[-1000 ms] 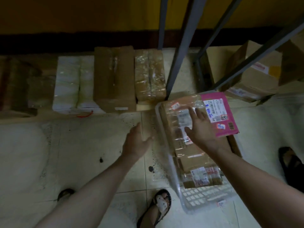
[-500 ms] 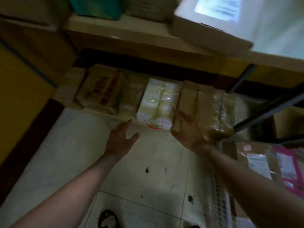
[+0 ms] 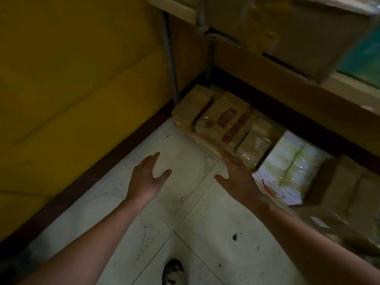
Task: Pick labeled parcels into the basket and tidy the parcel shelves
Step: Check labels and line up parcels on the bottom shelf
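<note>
- Since half a second ago the view has swung left. The yellow wall (image 3: 72,79) now fills the left half, the row of parcels runs slantwise toward the right edge, and the basket that showed at the lower right has left the picture.
- The right grip (image 3: 238,177), which was in front of the cartons to the right of the white parcel (image 3: 287,171), is now on that parcel's left.
- This grip is a bare hand with its fingers straight and spread, thumb out, holding nothing.
- Its fingertips (image 3: 224,154) reach the front edge of the row by the red-marked parcel (image 3: 226,122). Whether they touch it cannot be told.
- The left grip (image 3: 148,177) hangs over the tiled floor (image 3: 185,223), apart from the parcels, fingers also straight and spread around nothing.
- The parcels lie side by side on the lowest level, under the shelf board (image 3: 287,83).
- From the corner outward they are a plain brown carton (image 3: 193,105), the red-marked parcel in clear film, a taped brown parcel (image 3: 253,147), the white parcel with a red squiggle on its front, and a large brown box (image 3: 345,188).
- Another wrapped parcel (image 3: 329,225) lies blurred at the lower right, beside the right forearm.
- A pale carton (image 3: 287,27) stands on the shelf board.
- A grey metal upright (image 3: 170,58) rises in the corner by the wall.
- A sandalled foot (image 3: 174,272) shows at the bottom edge, on the tiles.
</note>
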Demonstrator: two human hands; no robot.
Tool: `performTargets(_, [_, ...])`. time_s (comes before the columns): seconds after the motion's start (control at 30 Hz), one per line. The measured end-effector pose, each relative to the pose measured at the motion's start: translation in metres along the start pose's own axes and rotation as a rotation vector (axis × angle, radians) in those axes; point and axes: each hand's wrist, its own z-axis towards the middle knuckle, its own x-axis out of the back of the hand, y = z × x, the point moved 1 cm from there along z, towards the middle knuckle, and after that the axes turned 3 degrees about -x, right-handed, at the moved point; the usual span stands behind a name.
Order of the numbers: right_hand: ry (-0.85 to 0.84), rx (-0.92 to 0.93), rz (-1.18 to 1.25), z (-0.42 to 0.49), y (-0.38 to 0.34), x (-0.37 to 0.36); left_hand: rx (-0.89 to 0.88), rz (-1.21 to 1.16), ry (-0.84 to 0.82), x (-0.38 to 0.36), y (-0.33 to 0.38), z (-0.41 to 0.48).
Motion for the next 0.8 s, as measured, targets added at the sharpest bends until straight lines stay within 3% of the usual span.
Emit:
performTargets(0.37, [-0.105, 0.079, -0.061, 0.103, -0.048, -0.020, 0.006, -0.034, 0.079, 0.040, -0.029, 0.081])
performTargets(0.53, [0.011, -0.002, -0.024, 0.178, -0.039, -0.027, -0.039, -0.047, 0.070, 0.021, -0.040, 0.138])
performTargets(0.67, [0.006, 0.015, -0.079, 0.231, -0.026, -0.058, -0.094, -0.038, 0.053, 0.002, -0.067, 0.189])
performTargets(0.8, [0.055, 0.031, -0.261, 0.290, -0.010, -0.099, -0.162, -0.049, 0.051, -0.012, -0.102, 0.251])
